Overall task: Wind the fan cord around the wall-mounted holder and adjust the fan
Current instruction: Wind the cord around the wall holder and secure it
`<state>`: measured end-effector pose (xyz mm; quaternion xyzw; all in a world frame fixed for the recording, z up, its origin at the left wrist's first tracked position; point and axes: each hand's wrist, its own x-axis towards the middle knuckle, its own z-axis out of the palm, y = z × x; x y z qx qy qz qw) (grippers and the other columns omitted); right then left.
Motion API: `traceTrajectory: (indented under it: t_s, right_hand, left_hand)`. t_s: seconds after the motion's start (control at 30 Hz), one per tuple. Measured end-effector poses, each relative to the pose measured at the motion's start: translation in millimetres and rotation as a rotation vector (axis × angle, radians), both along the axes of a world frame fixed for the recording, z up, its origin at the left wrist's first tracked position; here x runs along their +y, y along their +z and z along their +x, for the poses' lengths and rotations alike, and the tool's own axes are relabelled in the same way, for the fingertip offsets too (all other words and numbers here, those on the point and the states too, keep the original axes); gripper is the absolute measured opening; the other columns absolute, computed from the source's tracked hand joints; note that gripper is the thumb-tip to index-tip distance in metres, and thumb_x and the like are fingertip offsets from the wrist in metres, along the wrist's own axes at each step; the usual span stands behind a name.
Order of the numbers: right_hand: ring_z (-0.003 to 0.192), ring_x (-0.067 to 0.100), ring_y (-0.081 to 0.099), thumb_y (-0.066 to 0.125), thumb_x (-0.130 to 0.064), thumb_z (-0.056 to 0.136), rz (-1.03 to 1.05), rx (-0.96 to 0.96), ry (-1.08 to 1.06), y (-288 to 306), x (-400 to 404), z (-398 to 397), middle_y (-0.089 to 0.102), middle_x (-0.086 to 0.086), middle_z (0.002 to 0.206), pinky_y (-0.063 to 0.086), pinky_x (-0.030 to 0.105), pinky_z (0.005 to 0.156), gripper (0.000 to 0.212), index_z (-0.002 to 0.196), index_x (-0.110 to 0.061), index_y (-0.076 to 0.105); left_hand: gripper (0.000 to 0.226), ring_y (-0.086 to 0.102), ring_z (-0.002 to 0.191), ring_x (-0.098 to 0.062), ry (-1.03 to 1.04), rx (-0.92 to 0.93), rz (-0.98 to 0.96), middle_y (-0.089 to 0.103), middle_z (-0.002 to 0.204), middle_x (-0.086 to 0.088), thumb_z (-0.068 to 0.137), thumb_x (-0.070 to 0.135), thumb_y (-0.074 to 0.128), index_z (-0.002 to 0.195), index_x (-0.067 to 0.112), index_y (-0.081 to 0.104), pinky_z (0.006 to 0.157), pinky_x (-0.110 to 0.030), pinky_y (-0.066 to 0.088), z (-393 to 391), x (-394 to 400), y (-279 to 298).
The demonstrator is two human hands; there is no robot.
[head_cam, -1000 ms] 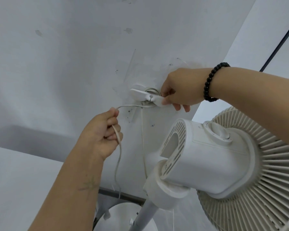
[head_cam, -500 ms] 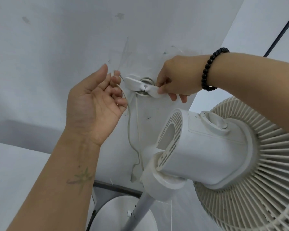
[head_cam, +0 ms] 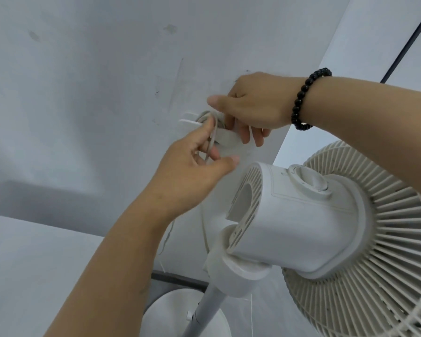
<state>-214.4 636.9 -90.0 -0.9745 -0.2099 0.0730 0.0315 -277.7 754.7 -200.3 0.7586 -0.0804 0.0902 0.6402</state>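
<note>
A white holder point(head_cam: 225, 138) is fixed to the pale wall point(head_cam: 83, 93) at mid frame, with turns of the thin whitish cord point(head_cam: 210, 132) looped behind its front plate. My left hand point(head_cam: 195, 166) is just below the holder and pinches the cord between its fingers, right against the plate. My right hand point(head_cam: 250, 110), with a black bead bracelet on the wrist, comes in from the right and holds the holder's right side, thumb stretched over the top. More cord hangs down the wall under my left forearm. The white standing fan point(head_cam: 301, 222) is at lower right.
The fan's motor housing and knob point(head_cam: 310, 182) sit directly below my hands, its grille point(head_cam: 387, 239) filling the right edge. The fan's pole and round base point(head_cam: 173, 314) are at the bottom. A dark line point(head_cam: 408, 37) runs along the wall corner at upper right.
My left hand has carried the cord from the holder's left across to its front, closing on it. My right hand has shifted its grip, thumb now over the top.
</note>
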Motion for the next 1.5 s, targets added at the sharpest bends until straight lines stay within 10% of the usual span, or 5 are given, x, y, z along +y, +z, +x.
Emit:
traceTrajectory:
  t_s: [0.2, 0.43, 0.67, 1.0, 1.5]
  right_hand:
    - [0.059, 0.019, 0.071, 0.052, -0.044, 0.092, -0.032, -0.096, 0.055, 2.8, 7.3, -4.4, 0.074, 0.002, 0.067, 0.059, 0.031, 0.068, 0.042, 0.081, -0.007, 0.069]
    - [0.068, 0.022, 0.073, 0.052, -0.032, 0.086, -0.065, -0.121, 0.011, 4.4, 13.0, -6.9, 0.075, 0.007, 0.071, 0.057, 0.031, 0.068, 0.033, 0.081, -0.006, 0.072]
    - [0.068, 0.023, 0.073, 0.054, -0.031, 0.086, -0.128, -0.134, 0.012, 2.5, 11.9, -5.3, 0.072, 0.006, 0.060, 0.060, 0.033, 0.069, 0.033, 0.074, -0.007, 0.073]
    - [0.061, 0.022, 0.073, 0.051, -0.023, 0.085, -0.164, -0.050, -0.038, 1.4, 10.9, -1.8, 0.073, 0.005, 0.059, 0.062, 0.039, 0.071, 0.031, 0.073, -0.005, 0.073]
    - [0.060, 0.016, 0.073, 0.057, -0.035, 0.084, -0.132, 0.048, -0.102, 2.0, 11.0, -4.5, 0.072, 0.001, 0.057, 0.062, 0.035, 0.072, 0.037, 0.070, -0.004, 0.070]
  left_hand:
    - [0.048, 0.040, 0.051, -0.005, -0.044, -0.079, 0.203, 0.055, 0.095, 0.002, 0.088, 0.032, 0.067, 0.127, 0.052, 0.047, 0.055, -0.014, 0.042, 0.6, -2.3, -5.9]
    - [0.066, 0.045, 0.061, -0.016, -0.103, 0.059, -0.041, 0.063, 0.082, 0.007, 0.086, 0.012, 0.070, 0.139, 0.041, 0.044, 0.061, -0.011, 0.044, -2.7, 3.7, -6.9]
    - [0.014, 0.050, 0.046, 0.006, -0.072, 0.222, -0.032, 0.067, 0.069, 0.011, 0.093, 0.026, 0.062, 0.101, 0.027, 0.073, 0.061, -0.016, 0.038, -4.0, 1.2, -9.5]
    - [0.029, 0.038, 0.040, -0.002, -0.100, 0.498, 0.119, 0.069, 0.076, 0.006, 0.091, 0.044, 0.060, 0.083, 0.019, 0.075, 0.052, -0.017, 0.036, 2.0, 27.0, -28.5]
    - [0.012, 0.052, 0.047, 0.004, 0.146, 0.131, -0.084, 0.058, 0.052, 0.015, 0.085, 0.028, 0.070, 0.081, 0.019, 0.075, 0.051, -0.005, 0.039, -18.7, 9.5, -35.3]
